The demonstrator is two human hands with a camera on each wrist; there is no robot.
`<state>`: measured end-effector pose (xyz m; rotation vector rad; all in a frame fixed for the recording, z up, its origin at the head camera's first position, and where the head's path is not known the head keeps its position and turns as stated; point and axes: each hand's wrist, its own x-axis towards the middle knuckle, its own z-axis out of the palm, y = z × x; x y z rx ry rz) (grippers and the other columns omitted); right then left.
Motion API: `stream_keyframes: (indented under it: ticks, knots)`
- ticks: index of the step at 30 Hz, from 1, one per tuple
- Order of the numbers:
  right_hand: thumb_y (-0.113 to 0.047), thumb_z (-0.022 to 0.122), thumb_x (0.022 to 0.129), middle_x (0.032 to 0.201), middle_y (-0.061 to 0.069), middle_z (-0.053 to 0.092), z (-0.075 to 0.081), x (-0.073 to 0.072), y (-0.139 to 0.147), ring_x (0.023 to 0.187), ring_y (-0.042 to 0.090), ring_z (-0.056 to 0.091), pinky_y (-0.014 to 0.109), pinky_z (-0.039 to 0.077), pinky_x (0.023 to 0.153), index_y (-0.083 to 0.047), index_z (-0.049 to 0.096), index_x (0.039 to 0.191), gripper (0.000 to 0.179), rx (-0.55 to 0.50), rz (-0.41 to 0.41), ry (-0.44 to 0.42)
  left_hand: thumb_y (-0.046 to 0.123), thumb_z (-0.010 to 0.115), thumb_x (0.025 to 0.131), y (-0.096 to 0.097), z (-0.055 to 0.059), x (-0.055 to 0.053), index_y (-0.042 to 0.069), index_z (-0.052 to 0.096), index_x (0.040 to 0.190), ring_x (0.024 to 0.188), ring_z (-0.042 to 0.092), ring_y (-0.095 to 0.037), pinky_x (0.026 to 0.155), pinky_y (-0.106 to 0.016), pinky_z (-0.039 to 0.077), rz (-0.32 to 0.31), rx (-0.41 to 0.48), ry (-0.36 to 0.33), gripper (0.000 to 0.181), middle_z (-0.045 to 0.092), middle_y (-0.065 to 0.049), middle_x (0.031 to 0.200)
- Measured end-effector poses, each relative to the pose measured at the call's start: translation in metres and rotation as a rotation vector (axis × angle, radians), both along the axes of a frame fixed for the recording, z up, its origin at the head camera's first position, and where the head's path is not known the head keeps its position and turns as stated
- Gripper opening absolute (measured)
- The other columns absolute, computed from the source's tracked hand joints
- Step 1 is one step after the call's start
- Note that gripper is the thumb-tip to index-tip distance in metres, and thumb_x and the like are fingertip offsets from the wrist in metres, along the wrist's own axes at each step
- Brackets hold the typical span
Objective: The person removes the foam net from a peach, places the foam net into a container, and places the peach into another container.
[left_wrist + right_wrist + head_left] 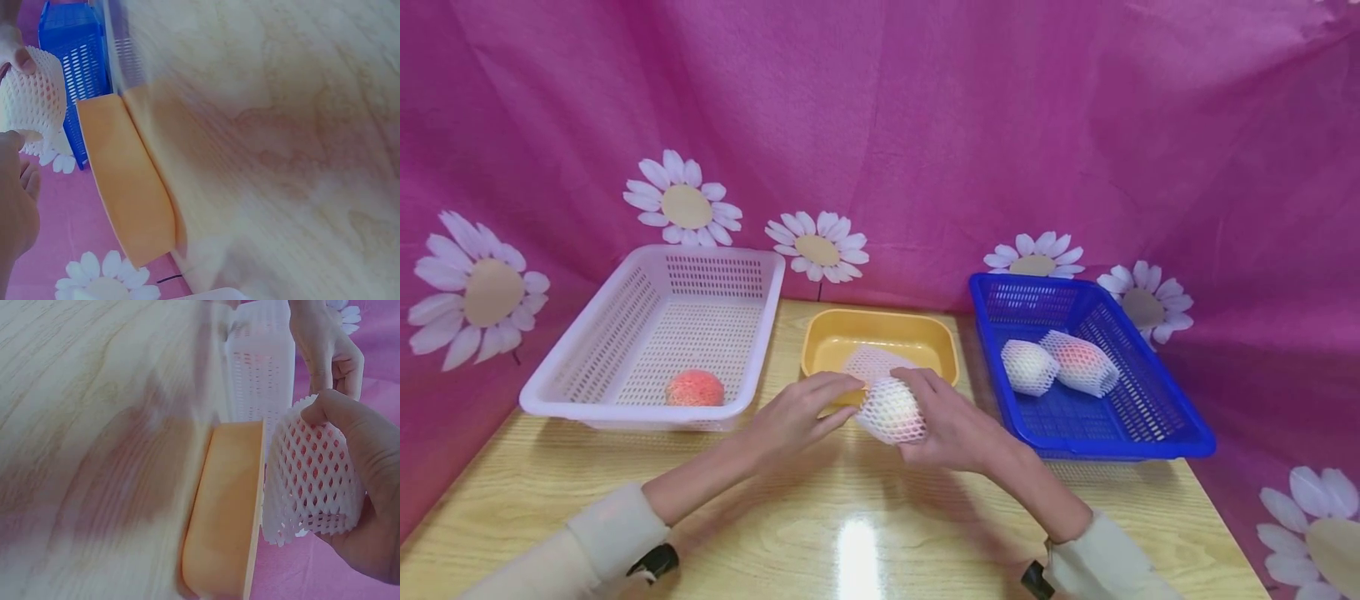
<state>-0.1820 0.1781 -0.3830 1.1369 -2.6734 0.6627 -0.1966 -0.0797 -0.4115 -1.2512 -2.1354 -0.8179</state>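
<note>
A peach in a white foam net (891, 412) is held up over the near edge of the yellow tray (820, 321). My right hand (951, 423) grips it from the right, with the thumb over the net in the right wrist view. From the left, my left hand (808, 408) pinches the net's edge with thumb and fingertips. Red skin shows through the mesh of the net (312, 469) in the right wrist view. Another foam net (872, 360) lies in the tray, partly hidden behind the hands.
On the left stands a white basket (651, 410) with a bare red peach (696, 388) in it. On the right, a blue basket (1101, 447) holds two netted fruits (1028, 367). A pink flowered cloth (880, 150) hangs behind the wooden table (790, 533).
</note>
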Motion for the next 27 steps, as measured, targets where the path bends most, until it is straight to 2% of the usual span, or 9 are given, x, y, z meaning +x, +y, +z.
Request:
stream_keyframes:
  ticks: [7,15,27]
  knots:
    - [-0.020,0.088,0.066,0.123,0.016,0.057,0.008,0.000,-0.002,0.108,0.025,0.059,0.038,0.056,0.086,-0.003,0.042,0.141,0.090,-0.012,0.026,0.024,0.004,0.080,0.081,0.000,0.006,-0.001,-0.003,0.068,0.116,0.103,0.068,-0.029,0.090,-0.030,0.055,-0.011,0.015,0.028,0.037,0.069,-0.015,0.111]
    - [-0.019,0.087,0.067,0.125,0.014,0.056,0.015,0.001,-0.005,0.109,0.024,0.058,0.038,0.055,0.087,-0.003,0.042,0.141,0.088,-0.016,0.035,0.017,-0.001,0.079,0.080,-0.001,0.010,-0.002,-0.003,0.068,0.114,0.102,0.068,-0.028,0.091,-0.028,0.054,-0.061,0.029,0.054,0.036,0.070,-0.015,0.110]
    - [-0.019,0.086,0.067,0.128,0.012,0.055,0.020,0.002,-0.007,0.108,0.020,0.056,0.037,0.054,0.087,-0.005,0.042,0.142,0.088,-0.011,0.050,0.040,0.004,0.084,0.077,0.000,0.010,0.001,-0.007,0.059,0.128,0.116,0.062,-0.035,0.096,-0.030,0.051,-0.130,0.037,-0.018,0.058,0.062,-0.022,0.128]
